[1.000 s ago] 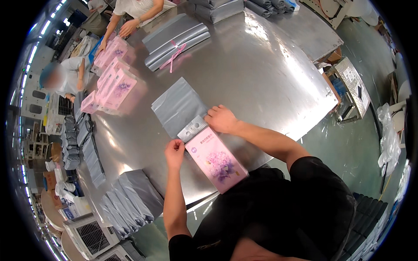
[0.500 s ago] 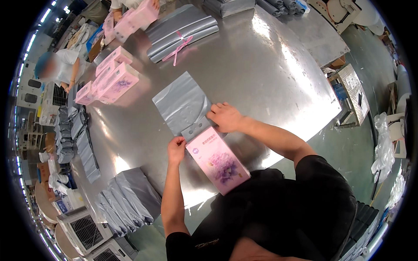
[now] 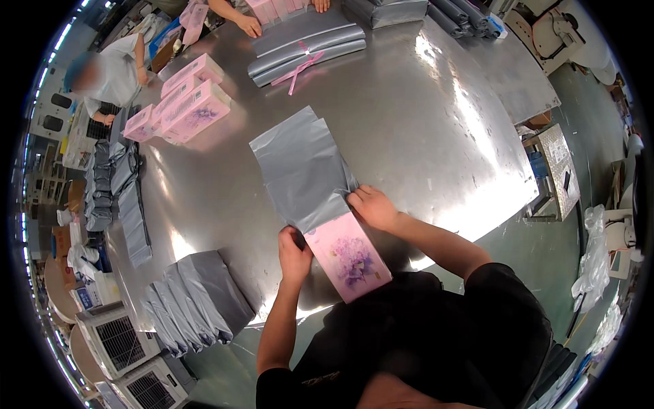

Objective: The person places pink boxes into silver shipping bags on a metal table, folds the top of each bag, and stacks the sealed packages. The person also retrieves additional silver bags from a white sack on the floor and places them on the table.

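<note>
A grey plastic mailing bag (image 3: 300, 167) lies on the metal table in front of me, its near end over the far part of a pink flower-printed pack (image 3: 351, 259). The pack's near end sticks out of the bag towards my body. My left hand (image 3: 294, 253) is closed at the left side of the bag's mouth, beside the pack; its fingertips are partly hidden. At the right side, my right hand (image 3: 372, 206) pinches the bunched edge of the bag.
Several pink packs (image 3: 194, 109) stand at the far left. Folded grey bags (image 3: 306, 51) tied with pink ribbon lie at the back, near another person's hands (image 3: 248, 26). Stacked grey bags (image 3: 211, 290) sit at the near left table edge. One more person (image 3: 116, 75) works beyond.
The bag's mouth has come towards me over the pack's far end, covering its upper print. Both my hands have moved nearer to my body along its sides.
</note>
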`<state>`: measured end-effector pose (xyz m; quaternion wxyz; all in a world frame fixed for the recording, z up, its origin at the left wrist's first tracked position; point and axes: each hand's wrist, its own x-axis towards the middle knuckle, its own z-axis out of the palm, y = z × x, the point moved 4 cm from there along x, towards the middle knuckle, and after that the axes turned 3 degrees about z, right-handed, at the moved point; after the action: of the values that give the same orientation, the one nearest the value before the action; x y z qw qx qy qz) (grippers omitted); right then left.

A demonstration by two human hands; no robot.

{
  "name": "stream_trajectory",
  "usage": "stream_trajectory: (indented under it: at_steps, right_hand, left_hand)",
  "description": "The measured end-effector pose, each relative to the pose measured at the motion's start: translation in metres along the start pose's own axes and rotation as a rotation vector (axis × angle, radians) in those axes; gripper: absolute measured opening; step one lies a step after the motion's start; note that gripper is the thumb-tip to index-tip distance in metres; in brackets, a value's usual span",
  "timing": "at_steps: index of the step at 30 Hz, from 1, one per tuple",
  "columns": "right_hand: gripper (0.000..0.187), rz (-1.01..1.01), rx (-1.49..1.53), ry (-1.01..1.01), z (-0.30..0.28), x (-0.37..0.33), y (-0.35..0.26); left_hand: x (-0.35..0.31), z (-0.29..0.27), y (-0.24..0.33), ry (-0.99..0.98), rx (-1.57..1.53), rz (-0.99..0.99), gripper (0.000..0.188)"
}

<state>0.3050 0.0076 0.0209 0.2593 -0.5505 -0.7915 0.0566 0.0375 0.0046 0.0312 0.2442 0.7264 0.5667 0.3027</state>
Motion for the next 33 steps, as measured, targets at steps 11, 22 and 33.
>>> stream_trajectory:
  at_steps: [11, 22, 33]
  right_hand:
    - [0.038, 0.120, 0.376, -0.576, -0.011, -0.141, -0.028]
    - [0.021, -0.063, 0.233, -0.350, -0.023, -0.098, -0.110]
    - [0.014, 0.008, 0.370, -0.279, 0.028, -0.069, -0.138]
  left_hand:
    - [-0.160, 0.029, -0.034, -0.512, -0.273, -0.223, 0.038]
    - [-0.131, 0.055, -0.021, -0.030, -0.488, -0.453, 0.017]
    - [-0.156, 0.048, -0.018, 0.012, -1.058, -0.608, 0.016]
